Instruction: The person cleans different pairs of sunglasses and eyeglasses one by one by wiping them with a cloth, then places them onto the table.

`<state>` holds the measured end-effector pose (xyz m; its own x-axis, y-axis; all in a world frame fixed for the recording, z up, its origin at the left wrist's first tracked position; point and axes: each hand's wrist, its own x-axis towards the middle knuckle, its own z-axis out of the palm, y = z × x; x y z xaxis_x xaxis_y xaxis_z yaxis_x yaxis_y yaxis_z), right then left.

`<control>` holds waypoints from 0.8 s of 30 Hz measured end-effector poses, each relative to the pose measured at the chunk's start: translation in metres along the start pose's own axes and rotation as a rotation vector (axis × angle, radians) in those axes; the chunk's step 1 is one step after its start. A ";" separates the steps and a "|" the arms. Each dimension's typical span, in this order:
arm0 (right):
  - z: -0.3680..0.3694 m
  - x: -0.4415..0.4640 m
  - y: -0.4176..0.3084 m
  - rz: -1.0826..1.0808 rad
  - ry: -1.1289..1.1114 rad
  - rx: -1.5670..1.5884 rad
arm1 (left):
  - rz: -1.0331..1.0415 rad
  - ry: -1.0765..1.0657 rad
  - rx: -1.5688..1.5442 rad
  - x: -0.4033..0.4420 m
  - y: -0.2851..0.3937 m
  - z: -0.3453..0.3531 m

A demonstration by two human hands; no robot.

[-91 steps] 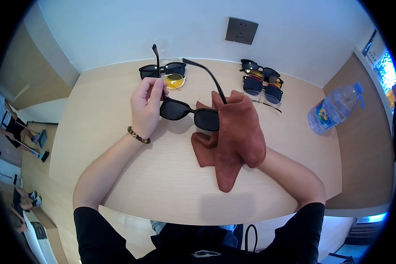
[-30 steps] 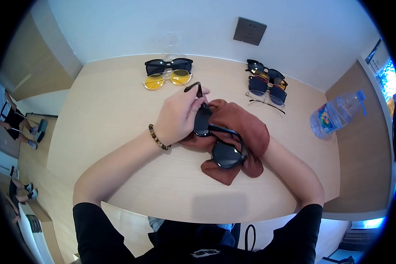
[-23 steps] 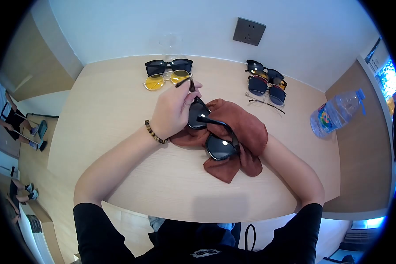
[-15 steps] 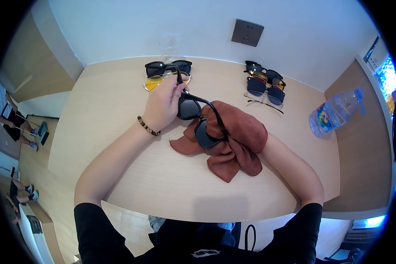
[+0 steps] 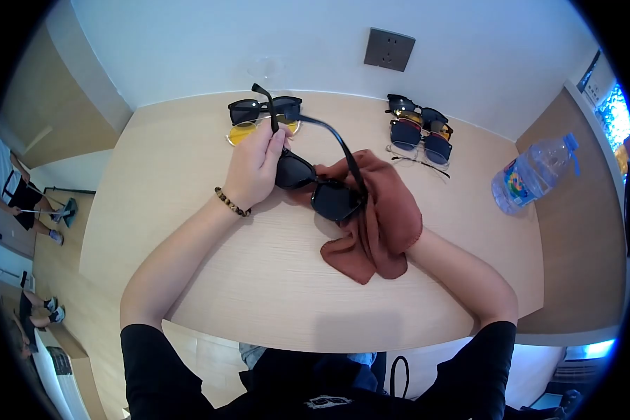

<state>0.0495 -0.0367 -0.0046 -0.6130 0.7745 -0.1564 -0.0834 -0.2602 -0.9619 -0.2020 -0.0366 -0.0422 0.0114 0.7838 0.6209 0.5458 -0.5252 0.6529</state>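
Note:
My left hand [image 5: 257, 165] pinches a pair of black sunglasses [image 5: 337, 201] at the hinge by the left lens, with both temples unfolded and pointing up and away. A reddish-brown cloth [image 5: 392, 203] drapes over my right hand, whose fingers are hidden beneath it, and touches the right end of the frame. Behind my left hand lie dark sunglasses [image 5: 244, 112] and yellow-lensed glasses [image 5: 241, 133], the latter partly covered by my fingers.
Several glasses [image 5: 437, 148] form a column at the back right of the table [image 5: 259, 280]. A clear plastic bottle [image 5: 532, 175] stands near the right side panel [image 5: 574, 210]. A wall socket [image 5: 389, 49] is behind. Other people are at the far left.
The sunglasses have turned from a steep tilt over the cloth to a more level pose, lenses facing me. My left hand shifted left, then slightly back right. The cloth has swung around my right hand.

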 end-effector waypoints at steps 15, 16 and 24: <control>-0.017 -0.005 0.005 -0.829 -0.040 -1.016 | -0.403 -0.388 -0.326 0.002 -0.006 -0.007; -0.019 -0.003 0.006 -0.829 -0.038 -1.015 | -0.403 -0.389 -0.326 0.002 -0.003 -0.008; -0.024 0.002 0.028 -0.737 0.156 -0.910 | -0.327 -0.548 -0.362 0.003 -0.004 -0.005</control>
<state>0.0653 -0.0288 -0.0371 -0.5436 0.6442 0.5381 0.2522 0.7368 -0.6273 -0.2087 -0.0338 -0.0411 0.3644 0.9226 0.1262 0.2828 -0.2388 0.9290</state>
